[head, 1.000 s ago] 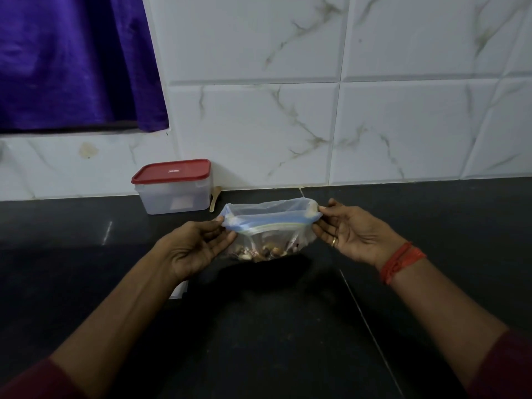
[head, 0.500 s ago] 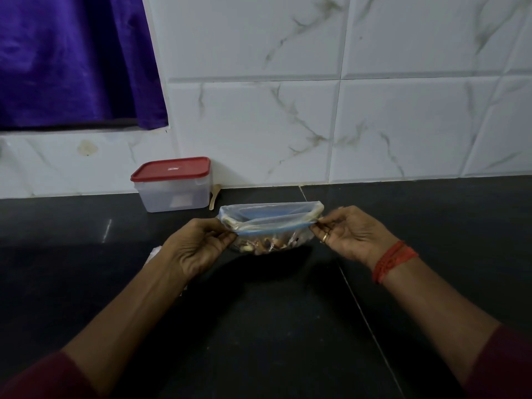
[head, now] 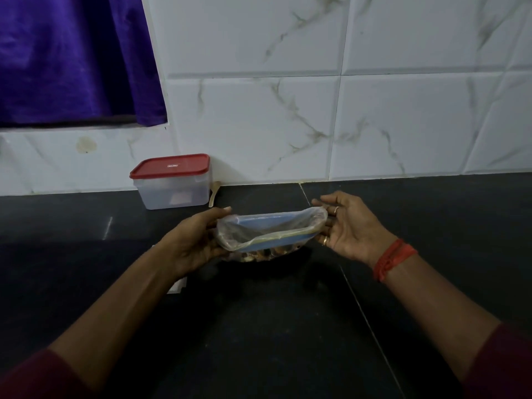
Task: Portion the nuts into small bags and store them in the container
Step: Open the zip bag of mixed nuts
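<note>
Both hands hold an open clear plastic zip bag with a blue seal strip [head: 270,231] over the black stone counter [head: 288,326].

Left hand [head: 198,243] grips the bag's left end, thumb on top, fingers curled underneath. Right hand [head: 349,228] sits against the right end with fingers loosely extended; can't tell if it pinches the plastic. Bag mouth gapes wide, with mixed brown nuts [head: 259,254] in the bottom; can't tell if the bag touches the counter. Red thread band [head: 391,262] on the right wrist, maroon sleeves at the frame corners. White scrap [head: 177,286] lies by the left forearm. Translucent rectangular plastic container with red lid [head: 172,182] stands shut against the white marble-veined wall tiles [head: 288,110], well behind the bag, with a small wooden spoon [head: 214,192] just beside it. Purple curtain [head: 72,53] top left.
</note>
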Tool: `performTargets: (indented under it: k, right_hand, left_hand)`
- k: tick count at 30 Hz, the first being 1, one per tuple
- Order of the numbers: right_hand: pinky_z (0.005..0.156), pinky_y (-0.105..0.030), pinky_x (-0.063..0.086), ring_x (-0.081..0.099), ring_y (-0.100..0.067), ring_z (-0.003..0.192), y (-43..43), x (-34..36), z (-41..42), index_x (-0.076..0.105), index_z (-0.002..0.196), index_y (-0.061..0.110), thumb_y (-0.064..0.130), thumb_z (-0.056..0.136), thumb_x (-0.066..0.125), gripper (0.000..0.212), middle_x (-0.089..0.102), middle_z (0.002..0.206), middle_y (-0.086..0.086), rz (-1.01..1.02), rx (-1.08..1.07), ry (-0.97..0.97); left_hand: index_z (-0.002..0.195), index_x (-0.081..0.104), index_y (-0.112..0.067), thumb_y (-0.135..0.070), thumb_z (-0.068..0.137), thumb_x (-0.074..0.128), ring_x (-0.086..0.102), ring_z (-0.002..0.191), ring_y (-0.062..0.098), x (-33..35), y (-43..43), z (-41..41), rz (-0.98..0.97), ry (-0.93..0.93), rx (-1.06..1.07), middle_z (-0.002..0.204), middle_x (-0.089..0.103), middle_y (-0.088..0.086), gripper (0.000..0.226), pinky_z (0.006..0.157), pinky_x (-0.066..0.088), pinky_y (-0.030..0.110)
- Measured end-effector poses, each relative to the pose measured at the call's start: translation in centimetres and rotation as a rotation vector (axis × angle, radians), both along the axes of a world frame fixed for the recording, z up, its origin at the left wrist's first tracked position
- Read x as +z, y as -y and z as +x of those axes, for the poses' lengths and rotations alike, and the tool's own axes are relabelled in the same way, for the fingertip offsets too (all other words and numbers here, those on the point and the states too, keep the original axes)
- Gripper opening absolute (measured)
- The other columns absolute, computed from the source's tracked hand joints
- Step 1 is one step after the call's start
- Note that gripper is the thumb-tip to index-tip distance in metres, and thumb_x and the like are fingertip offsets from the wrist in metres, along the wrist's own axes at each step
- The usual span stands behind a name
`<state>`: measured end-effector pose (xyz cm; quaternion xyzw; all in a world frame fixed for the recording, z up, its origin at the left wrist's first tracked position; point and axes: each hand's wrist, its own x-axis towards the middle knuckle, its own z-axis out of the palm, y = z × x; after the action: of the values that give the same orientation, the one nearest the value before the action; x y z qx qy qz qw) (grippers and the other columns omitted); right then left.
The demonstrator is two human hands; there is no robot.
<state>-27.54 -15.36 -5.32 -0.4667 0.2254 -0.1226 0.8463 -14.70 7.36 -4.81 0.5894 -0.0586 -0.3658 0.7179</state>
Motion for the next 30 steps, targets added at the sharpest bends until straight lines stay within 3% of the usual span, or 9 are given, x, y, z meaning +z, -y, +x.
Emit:
performTargets:
  k: [8, 12, 15, 18, 20, 22, 25, 27, 30]
  right_hand:
    - [0.059, -0.029, 0.059, 0.068, -0.018, 0.073, 0.4, 0.4, -0.3, 0.076, 0.095, -0.002, 0.027, 0.09, 0.073, 0.029, 0.071, 0.091, -0.014, -0.725, 0.099, -0.257]
    - [0.052, -0.016, 0.05, 0.061, -0.008, 0.058, 0.5, 0.9, -0.7, 0.077, 0.081, 0.009, 0.028, 0.088, 0.075, 0.021, 0.065, 0.073, -0.004, -0.986, 0.182, -0.25]
    - [0.049, -0.016, 0.042, 0.054, -0.008, 0.052, 0.4, 1.1, -0.8, 0.069, 0.065, 0.014, 0.033, 0.092, 0.07, 0.032, 0.058, 0.054, 0.006, -1.1, 0.249, -0.312]
    - [0.043, -0.016, 0.039, 0.051, -0.006, 0.045, 0.0, 1.0, -0.7, 0.066, 0.074, 0.007, 0.035, 0.098, 0.06, 0.037, 0.057, 0.059, 0.003, -1.023, 0.264, -0.35]
    - [0.044, -0.019, 0.044, 0.055, -0.009, 0.05, -0.6, 0.8, -0.6, 0.067, 0.1, -0.001, 0.036, 0.101, 0.056, 0.039, 0.061, 0.074, -0.005, -0.818, 0.246, -0.318]
    - [0.049, -0.024, 0.048, 0.057, -0.012, 0.059, -0.9, 0.5, -0.4, 0.066, 0.104, 0.001, 0.039, 0.1, 0.056, 0.04, 0.064, 0.079, -0.006, -0.627, 0.185, -0.261]
    - [0.056, -0.03, 0.056, 0.066, -0.019, 0.074, -0.3, 0.5, -0.2, 0.069, 0.108, 0.002, 0.047, 0.089, 0.064, 0.049, 0.071, 0.091, -0.011, -0.498, 0.151, -0.154]
    - [0.063, -0.032, 0.06, 0.068, -0.018, 0.082, 0.1, 0.7, -0.5, 0.07, 0.113, 0.011, 0.039, 0.083, 0.072, 0.042, 0.071, 0.1, -0.011, -0.573, 0.188, -0.105]
    - [0.068, -0.039, 0.063, 0.068, -0.019, 0.088, 0.8, 0.9, -0.9, 0.062, 0.117, 0.027, 0.02, 0.086, 0.077, 0.035, 0.064, 0.105, -0.009, -1.038, 0.133, -0.135]
  left_hand:
    - [0.102, 0.071, 0.003, -0.034, 0.085, 0.073, 0.069, 0.085, 0.03, 0.7, -0.4, 0.1, 0.489, 0.382, -0.08, 0.103, 0.069, 0.022, 0.041, 0.07, 0.061, 0.037]
    - [0.096, 0.074, -0.003, -0.046, 0.086, 0.07, 0.062, 0.074, 0.024, 0.7, -0.9, 0.1, 0.668, 0.528, -0.181, 0.093, 0.069, 0.016, 0.045, 0.058, 0.055, 0.03]
    - [0.1, 0.072, -0.002, -0.047, 0.091, 0.063, 0.058, 0.071, 0.021, 0.9, -0.8, 0.0, 0.713, 0.553, -0.259, 0.086, 0.064, 0.012, 0.046, 0.057, 0.051, 0.027]
    - [0.109, 0.067, -0.004, -0.048, 0.094, 0.056, 0.06, 0.077, 0.023, 0.7, -0.6, 0.0, 0.615, 0.451, -0.265, 0.097, 0.066, 0.016, 0.047, 0.061, 0.05, 0.03]
    - [0.118, 0.065, -0.006, -0.05, 0.093, 0.056, 0.064, 0.085, 0.027, 0.3, -0.5, 0.2, 0.435, 0.261, -0.229, 0.103, 0.068, 0.018, 0.051, 0.066, 0.053, 0.033]
    - [0.123, 0.063, -0.008, -0.053, 0.088, 0.059, 0.066, 0.097, 0.032, 0.2, -0.5, 0.3, 0.234, 0.088, -0.229, 0.11, 0.068, 0.02, 0.057, 0.074, 0.057, 0.039]
    - [0.117, 0.065, -0.007, -0.038, 0.076, 0.069, 0.067, 0.09, 0.026, 0.7, -0.7, -0.3, 0.061, 0.118, -0.196, 0.107, 0.067, 0.016, 0.052, 0.062, 0.06, 0.03]
    - [0.118, 0.064, -0.008, -0.017, 0.076, 0.072, 0.067, 0.082, 0.022, 1.0, -0.8, -0.5, 0.105, 0.323, -0.13, 0.109, 0.066, 0.015, 0.044, 0.056, 0.058, 0.026]
    - [0.12, 0.06, -0.009, 0.0, 0.087, 0.068, 0.07, 0.081, 0.023, 0.8, -0.9, -0.2, 0.195, 0.525, -0.002, 0.115, 0.063, 0.017, 0.036, 0.054, 0.058, 0.026]
